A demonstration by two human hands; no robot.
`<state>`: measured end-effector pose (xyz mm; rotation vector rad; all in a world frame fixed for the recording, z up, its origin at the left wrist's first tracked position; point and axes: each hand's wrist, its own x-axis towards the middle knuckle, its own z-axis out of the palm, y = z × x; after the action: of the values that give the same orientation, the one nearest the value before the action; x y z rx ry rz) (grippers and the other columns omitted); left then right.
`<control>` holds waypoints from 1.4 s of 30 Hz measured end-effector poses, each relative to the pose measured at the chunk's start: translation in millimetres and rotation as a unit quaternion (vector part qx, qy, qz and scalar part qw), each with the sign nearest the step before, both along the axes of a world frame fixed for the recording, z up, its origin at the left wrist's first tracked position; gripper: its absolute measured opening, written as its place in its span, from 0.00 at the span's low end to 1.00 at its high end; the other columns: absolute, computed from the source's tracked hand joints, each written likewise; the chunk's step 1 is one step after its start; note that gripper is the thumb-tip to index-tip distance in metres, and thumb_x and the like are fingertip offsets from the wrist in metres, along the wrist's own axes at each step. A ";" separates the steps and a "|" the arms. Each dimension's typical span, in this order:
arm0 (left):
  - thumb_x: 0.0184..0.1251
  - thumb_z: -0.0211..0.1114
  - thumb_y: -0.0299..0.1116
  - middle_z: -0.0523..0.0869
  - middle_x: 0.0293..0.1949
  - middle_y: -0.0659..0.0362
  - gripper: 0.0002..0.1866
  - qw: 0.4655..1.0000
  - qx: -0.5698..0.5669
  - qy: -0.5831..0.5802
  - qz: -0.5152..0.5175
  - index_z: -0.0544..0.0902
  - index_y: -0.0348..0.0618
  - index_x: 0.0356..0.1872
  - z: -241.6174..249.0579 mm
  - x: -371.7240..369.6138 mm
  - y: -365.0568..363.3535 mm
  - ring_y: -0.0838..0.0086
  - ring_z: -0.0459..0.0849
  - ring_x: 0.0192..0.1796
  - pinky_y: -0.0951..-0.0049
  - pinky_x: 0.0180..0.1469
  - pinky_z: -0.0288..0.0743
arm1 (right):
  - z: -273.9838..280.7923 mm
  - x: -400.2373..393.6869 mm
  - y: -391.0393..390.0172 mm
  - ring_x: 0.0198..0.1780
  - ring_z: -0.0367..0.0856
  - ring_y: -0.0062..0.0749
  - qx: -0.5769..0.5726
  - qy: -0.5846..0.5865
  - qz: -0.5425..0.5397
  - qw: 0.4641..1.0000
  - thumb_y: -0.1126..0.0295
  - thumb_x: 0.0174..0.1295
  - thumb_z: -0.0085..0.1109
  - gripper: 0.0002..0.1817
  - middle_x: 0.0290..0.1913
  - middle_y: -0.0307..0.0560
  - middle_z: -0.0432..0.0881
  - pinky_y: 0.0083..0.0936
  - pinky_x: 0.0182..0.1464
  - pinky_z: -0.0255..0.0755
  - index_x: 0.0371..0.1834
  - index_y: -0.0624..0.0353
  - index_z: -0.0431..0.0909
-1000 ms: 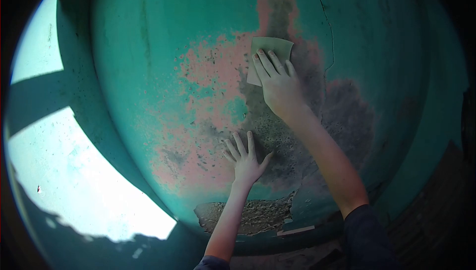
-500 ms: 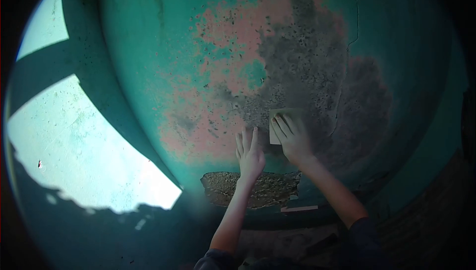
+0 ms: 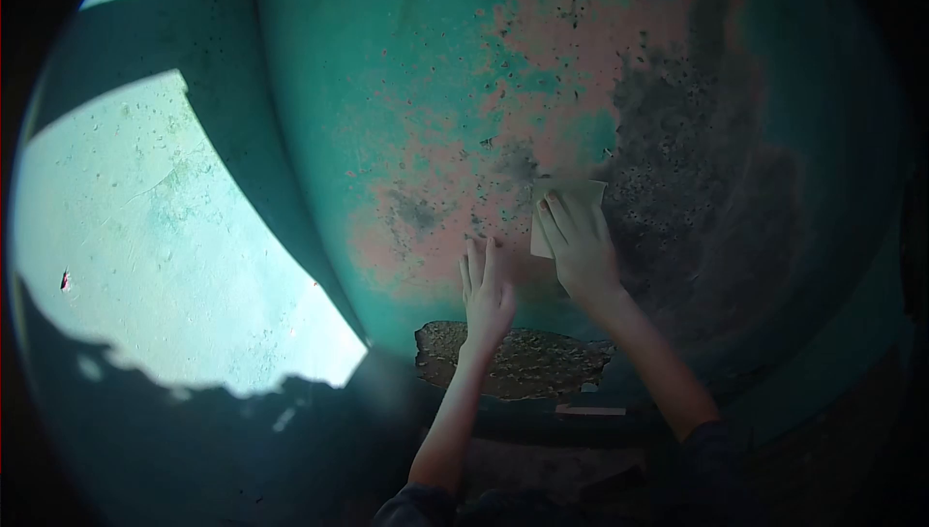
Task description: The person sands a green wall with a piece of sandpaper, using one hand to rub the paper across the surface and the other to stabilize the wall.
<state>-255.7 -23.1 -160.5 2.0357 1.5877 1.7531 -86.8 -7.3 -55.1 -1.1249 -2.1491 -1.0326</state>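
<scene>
Under the fingers of my right hand [image 3: 581, 241] lies a pale square sheet [image 3: 544, 227], pressed flat on the curved green wall [image 3: 329, 120]. My left hand [image 3: 490, 295] rests on the same wall to the left and slightly lower, fingers stretched out, holding nothing. Around the hands the surface shows a pink worn patch [image 3: 421, 246], and a dark grey pitted patch [image 3: 668, 169] spreads to the right of the sheet.
A rough, broken brown patch [image 3: 542, 364] lies below my hands, with a thin pale strip [image 3: 590, 411] under it. Bright sunlight falls on the surface at the left [image 3: 174, 237]. Shadow darkens the lower right.
The view has shifted, so the worn patches appear further right. Relative to the wall, my right hand and the sheet have moved left onto the pink area; my left hand has also moved left.
</scene>
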 end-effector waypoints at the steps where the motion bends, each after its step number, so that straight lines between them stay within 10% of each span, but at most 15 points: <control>1: 0.68 0.55 0.26 0.49 0.81 0.35 0.39 1.000 -0.004 -0.016 -0.001 0.57 0.47 0.82 0.6 -1.5 0.5 0.34 0.47 0.81 0.43 0.80 0.47 | 11.6 -9.3 -0.2 0.79 0.62 0.37 0.005 0.010 0.007 1.000 0.67 0.66 0.50 0.34 0.79 0.42 0.66 0.48 0.80 0.51 0.79 0.54 0.65; 31: 0.69 0.51 0.22 0.38 0.82 0.35 0.42 0.997 -0.070 0.026 -0.033 0.49 0.55 0.84 -13.8 2.7 4.8 0.22 0.39 0.79 0.31 0.72 0.58 | 75.9 -80.6 14.4 0.80 0.62 0.37 0.089 0.044 -0.040 0.994 0.68 0.64 0.54 0.35 0.80 0.48 0.63 0.46 0.79 0.53 0.78 0.59 0.65; 38: 0.69 0.51 0.22 0.38 0.82 0.36 0.42 0.993 -0.081 0.043 -0.067 0.50 0.55 0.84 -17.6 -7.4 -0.7 0.23 0.40 0.79 0.33 0.73 0.58 | -32.2 -37.2 5.9 0.76 0.66 0.45 0.011 0.108 0.017 0.994 0.74 0.63 0.52 0.34 0.76 0.55 0.67 0.50 0.75 0.58 0.76 0.65 0.65; 42: 0.69 0.51 0.22 0.38 0.82 0.35 0.42 0.993 -0.082 0.039 -0.070 0.50 0.55 0.84 -23.0 1.4 0.0 0.23 0.40 0.79 0.34 0.74 0.56 | 25.7 -37.8 -4.2 0.80 0.59 0.46 0.007 0.125 -0.043 0.991 0.74 0.63 0.53 0.38 0.79 0.55 0.62 0.50 0.78 0.53 0.80 0.61 0.59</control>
<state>-254.3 -23.2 -183.5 2.1048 1.5102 1.4626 -124.6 -11.5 -29.4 -1.2784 -1.9084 -0.8899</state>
